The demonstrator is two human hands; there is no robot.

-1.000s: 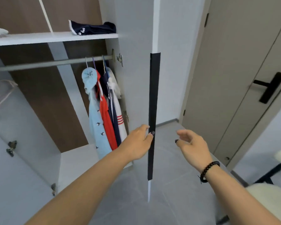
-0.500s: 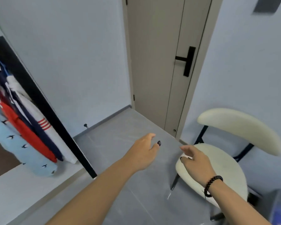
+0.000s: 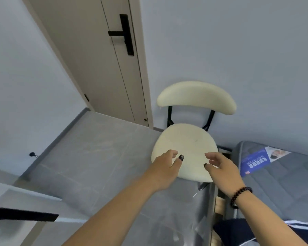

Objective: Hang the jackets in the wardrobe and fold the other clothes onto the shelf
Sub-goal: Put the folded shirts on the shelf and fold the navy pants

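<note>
— What is held by the hands?
— Nothing is held. The left hand (image 3: 164, 165) and the right hand (image 3: 220, 166) are stretched forward with fingers loosely spread, a gap kept between them, above the front edge of a cream chair (image 3: 185, 148).
— Where are the clothes to be sorted?
— A dark navy garment (image 3: 238, 231) with white trim is seen at the lower right, lying at the edge of a grey mattress (image 3: 283, 183); most of it is hidden by the right forearm. A blue printed label (image 3: 260, 160) is laid on the mattress near the chair.
— And the wardrobe?
— Only a black-edged white panel (image 3: 23, 216) is caught at the lower left, well apart from the garment. What is kept inside cannot be told. A beaded bracelet (image 3: 239, 196) is worn on the right wrist, and a closed door (image 3: 96, 59) with a black handle is seen behind
</note>
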